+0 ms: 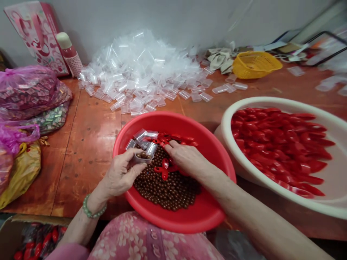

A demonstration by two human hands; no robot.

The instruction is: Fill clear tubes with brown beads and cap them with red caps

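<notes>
A red basin point(200, 213) sits at the table's front edge, holding several small brown balls point(168, 189), a few clear tubes and red plastic pieces point(165, 168). My left hand point(120, 175) pinches a small clear tube point(143, 156) that has brown balls inside, over the basin's left side. My right hand point(185, 157) reaches into the basin, fingers curled down on the red pieces; what they grip is hidden.
A white basin point(271, 182) full of red plastic spoons stands at right. A heap of clear tubes point(141, 72) lies at the back, with a yellow basket point(256, 64) beyond. Pink bags point(29, 90) of candy are piled at left. A box point(32, 242) of red items sits lower left.
</notes>
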